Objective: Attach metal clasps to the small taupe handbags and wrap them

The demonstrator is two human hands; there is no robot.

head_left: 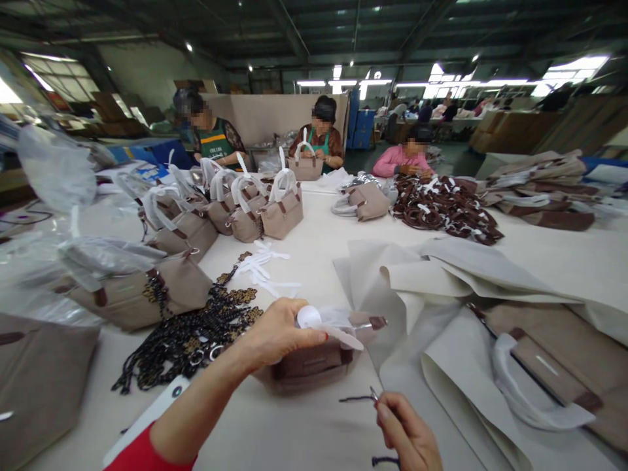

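A white strip point(346, 337) is gripped at the small bag point(314, 367) by the left hand point(279, 332), a dark cord point(358, 398) is pinched, unattached, by the right hand point(408, 428), and strip-bearing bags point(283, 216) are already ranged beyond.

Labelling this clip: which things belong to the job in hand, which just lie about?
Likely job:
flat white strip, in the left hand
small brown fabric bag beneath it
thin black cord, in the right hand

Likely lying about:
white rectangular phone
loose grey sheets
heaped dark-brown straps
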